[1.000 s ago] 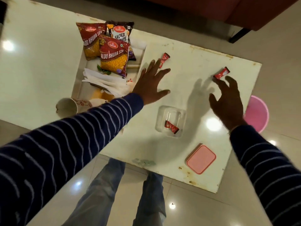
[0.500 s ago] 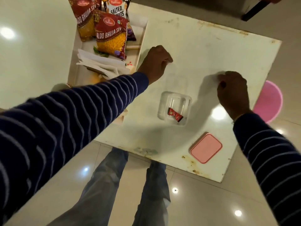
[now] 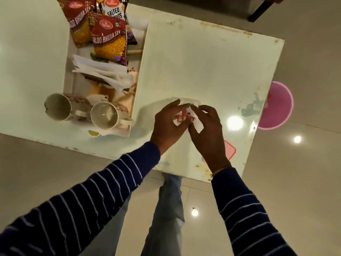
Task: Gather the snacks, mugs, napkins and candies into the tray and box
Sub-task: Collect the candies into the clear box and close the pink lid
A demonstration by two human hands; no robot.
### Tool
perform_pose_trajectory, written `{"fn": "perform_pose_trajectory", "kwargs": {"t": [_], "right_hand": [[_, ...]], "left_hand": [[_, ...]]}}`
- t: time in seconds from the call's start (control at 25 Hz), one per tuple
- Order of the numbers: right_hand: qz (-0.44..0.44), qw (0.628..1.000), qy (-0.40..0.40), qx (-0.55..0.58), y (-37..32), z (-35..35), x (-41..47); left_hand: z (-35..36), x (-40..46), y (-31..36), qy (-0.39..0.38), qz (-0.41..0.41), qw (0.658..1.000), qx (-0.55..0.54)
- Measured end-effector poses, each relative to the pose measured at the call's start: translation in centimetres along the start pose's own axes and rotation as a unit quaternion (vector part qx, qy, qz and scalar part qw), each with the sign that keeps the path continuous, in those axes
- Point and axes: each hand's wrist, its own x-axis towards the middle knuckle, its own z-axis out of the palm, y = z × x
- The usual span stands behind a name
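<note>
White tabletop (image 3: 203, 61), now bare of loose candies: both hands, far apart a second ago, are meeting over the clear box (image 3: 198, 126). Left hand (image 3: 170, 122) and right hand (image 3: 206, 130) are loosening, fingers half-spread, dropping red candies (image 3: 184, 117) inside; only the pink lid (image 3: 229, 150) beside the box is waiting.

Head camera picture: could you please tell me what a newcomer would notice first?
Both hands, left hand and right hand, meet at mid-table over the clear box, red candies between the fingers. At far left, bright snack packets stand in the white tray, with two mugs lying on their sides.
</note>
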Motion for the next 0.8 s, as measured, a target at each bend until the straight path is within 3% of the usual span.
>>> {"fn": "perform_pose_trajectory", "kwargs": {"t": [0.12,0.24,0.36,0.48,0.8], "right_hand": [[0.06,0.995,0.074,0.012,1.2,-0.8,-1.8],[0.236,0.961,0.148,0.002,2.5,-1.1,-4.8],[0.376,0.92,0.099,-0.043,3.8,0.2,-7.6],[0.374,0.923,0.057,-0.067,4.8,1.8,-8.6],[0.362,0.927,0.087,-0.042,5.7,1.7,-8.0]], "left_hand": [[-1.6,0.3,-1.5,-0.043,0.076,0.992,0.091],[-3.3,0.5,-3.2,-0.144,0.066,0.977,0.143],[-3.6,1.3,-4.8,-0.209,0.027,0.963,0.168],[-2.9,2.5,-5.5,-0.204,0.036,0.966,0.156],[-1.0,4.0,-5.7,-0.196,0.072,0.964,0.163]]}}
